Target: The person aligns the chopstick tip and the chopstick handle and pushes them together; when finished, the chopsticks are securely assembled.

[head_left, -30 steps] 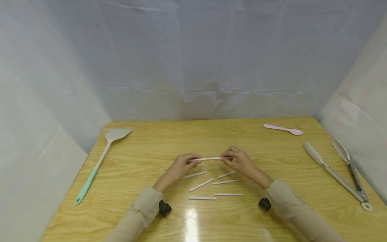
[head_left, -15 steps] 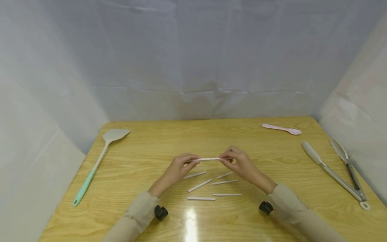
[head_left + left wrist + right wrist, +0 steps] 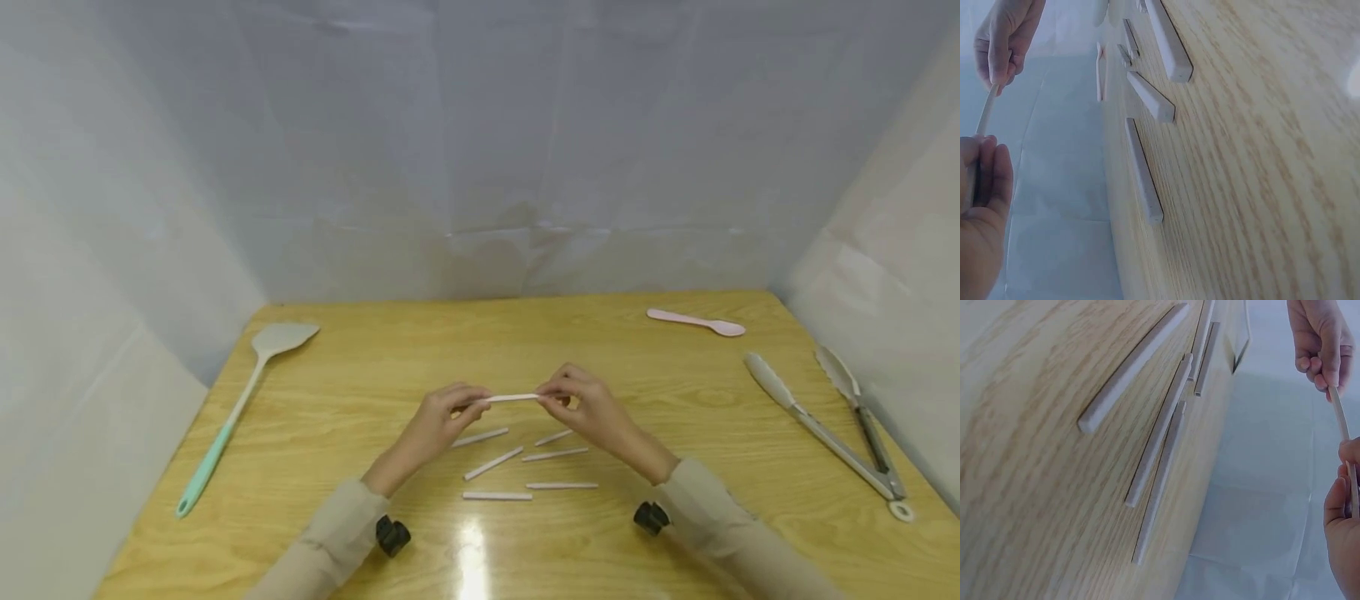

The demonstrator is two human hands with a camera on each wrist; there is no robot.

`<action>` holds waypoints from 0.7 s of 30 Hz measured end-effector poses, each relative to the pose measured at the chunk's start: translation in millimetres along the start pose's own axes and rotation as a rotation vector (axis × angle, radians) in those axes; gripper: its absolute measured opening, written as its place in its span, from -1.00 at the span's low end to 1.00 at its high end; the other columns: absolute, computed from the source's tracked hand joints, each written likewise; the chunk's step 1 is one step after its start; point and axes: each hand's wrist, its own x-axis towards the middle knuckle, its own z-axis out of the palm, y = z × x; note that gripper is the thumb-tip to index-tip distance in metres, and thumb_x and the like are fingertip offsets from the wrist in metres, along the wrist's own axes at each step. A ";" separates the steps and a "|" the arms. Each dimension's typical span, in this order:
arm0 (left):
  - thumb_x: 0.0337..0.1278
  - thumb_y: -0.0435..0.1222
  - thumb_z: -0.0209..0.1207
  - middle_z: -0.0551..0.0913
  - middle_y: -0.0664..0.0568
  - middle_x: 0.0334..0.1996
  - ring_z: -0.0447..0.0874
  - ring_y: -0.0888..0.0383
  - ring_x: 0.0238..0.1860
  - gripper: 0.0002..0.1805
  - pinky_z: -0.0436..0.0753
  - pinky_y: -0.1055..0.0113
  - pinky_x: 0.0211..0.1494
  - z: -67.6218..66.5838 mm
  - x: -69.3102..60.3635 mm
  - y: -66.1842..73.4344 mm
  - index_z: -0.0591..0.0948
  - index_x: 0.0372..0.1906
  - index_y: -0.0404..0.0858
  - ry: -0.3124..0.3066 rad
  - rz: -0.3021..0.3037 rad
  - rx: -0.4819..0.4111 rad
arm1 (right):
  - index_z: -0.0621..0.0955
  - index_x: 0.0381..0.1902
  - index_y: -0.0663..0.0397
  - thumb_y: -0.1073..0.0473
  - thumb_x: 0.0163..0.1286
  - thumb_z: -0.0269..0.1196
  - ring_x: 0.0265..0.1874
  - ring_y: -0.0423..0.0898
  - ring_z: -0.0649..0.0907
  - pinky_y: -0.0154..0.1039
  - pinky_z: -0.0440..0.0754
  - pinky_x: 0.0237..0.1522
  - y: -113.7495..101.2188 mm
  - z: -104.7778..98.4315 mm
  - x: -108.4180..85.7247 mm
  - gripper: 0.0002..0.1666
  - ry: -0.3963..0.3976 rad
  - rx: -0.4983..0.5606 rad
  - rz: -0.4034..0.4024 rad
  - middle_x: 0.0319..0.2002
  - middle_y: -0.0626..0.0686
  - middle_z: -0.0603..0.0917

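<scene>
My left hand [image 3: 444,419] and right hand [image 3: 592,408] pinch the two ends of a slim pale stick [image 3: 513,398] above the table. It lies nearly level, and fingers cover both ends. It looks longer than the loose sticks; a joint in it cannot be made out. Below my hands lie several loose pale sticks, among them a front left stick [image 3: 497,497], a front right stick [image 3: 562,486] and a slanted stick [image 3: 492,463]. In the right wrist view, one loose stick [image 3: 1161,431] has a narrowed tip, and a short stick [image 3: 1208,359] shows a hollow end.
On the wooden table [image 3: 390,350], a turner [image 3: 247,400] with a green handle lies at the left. A pink spoon [image 3: 696,322] is at the back right, and metal tongs [image 3: 840,450] lie spread near the right edge. White sheeting [image 3: 480,150] encloses the back and sides.
Both hands keep their grip on the stick. It looked slightly bowed a second ago and appears straighter now. The whole view has shifted slightly; the loose sticks lie as before.
</scene>
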 end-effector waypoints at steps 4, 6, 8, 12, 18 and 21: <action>0.20 -0.47 0.16 0.67 -0.17 -0.26 0.70 0.00 -0.30 -0.81 0.66 0.37 -0.15 0.6 -0.9 1.1 0.64 -0.12 -0.45 -0.004 -0.030 0.006 | 0.69 -0.35 0.26 0.51 0.08 0.35 -0.51 -0.20 0.50 -0.37 0.52 -0.50 1.0 1.5 -1.3 -0.84 -0.004 -0.017 0.023 -0.44 0.03 0.58; 0.19 -0.46 0.17 0.67 -0.18 -0.24 0.70 -0.01 -0.27 -0.81 0.66 0.38 -0.13 1.0 -0.3 1.9 0.64 -0.12 -0.45 -0.008 -0.045 0.012 | 0.69 -0.34 0.25 0.49 0.09 0.35 -0.50 -0.22 0.50 -0.37 0.52 -0.50 2.4 1.4 -2.0 -0.84 -0.011 -0.024 0.031 -0.43 0.01 0.58; 0.19 -0.46 0.17 0.67 -0.18 -0.24 0.69 -0.01 -0.25 -0.81 0.65 0.38 -0.12 2.0 0.3 2.2 0.64 -0.12 -0.45 -0.015 -0.053 0.016 | 0.69 -0.33 0.24 0.49 0.10 0.34 -0.49 -0.21 0.50 -0.35 0.53 -0.49 4.0 0.8 -3.2 -0.84 -0.022 -0.024 0.034 -0.42 0.01 0.58; 0.20 -0.45 0.17 0.68 -0.18 -0.22 0.69 -0.02 -0.23 -0.81 0.65 0.39 -0.11 2.8 1.9 2.8 0.64 -0.11 -0.44 -0.038 -0.060 0.021 | 0.68 -0.28 0.26 0.52 0.12 0.28 -0.46 -0.18 0.51 -0.31 0.53 -0.48 6.1 -3.0 -4.4 -0.80 -0.056 -0.013 0.040 -0.38 0.06 0.59; 0.22 -0.44 0.15 0.68 -0.17 -0.24 0.69 0.00 -0.25 -0.79 0.65 0.39 -0.12 0.0 2.9 1.4 0.64 -0.09 -0.44 -0.046 -0.050 0.022 | 0.68 -0.25 0.27 0.55 0.11 0.22 -0.45 -0.18 0.48 -0.29 0.51 -0.47 7.6 -8.1 -3.9 -0.74 -0.088 -0.024 0.062 -0.35 0.06 0.57; 0.24 -0.43 0.15 0.68 -0.16 -0.22 0.69 0.00 -0.23 -0.77 0.66 0.38 -0.12 -2.4 2.9 -1.0 0.63 -0.05 -0.43 -0.047 -0.063 0.026 | 0.68 -0.27 0.27 0.52 0.12 0.27 -0.45 -0.20 0.51 -0.33 0.51 -0.49 11.5 -8.9 -3.8 -0.79 -0.066 -0.042 0.059 -0.37 0.05 0.57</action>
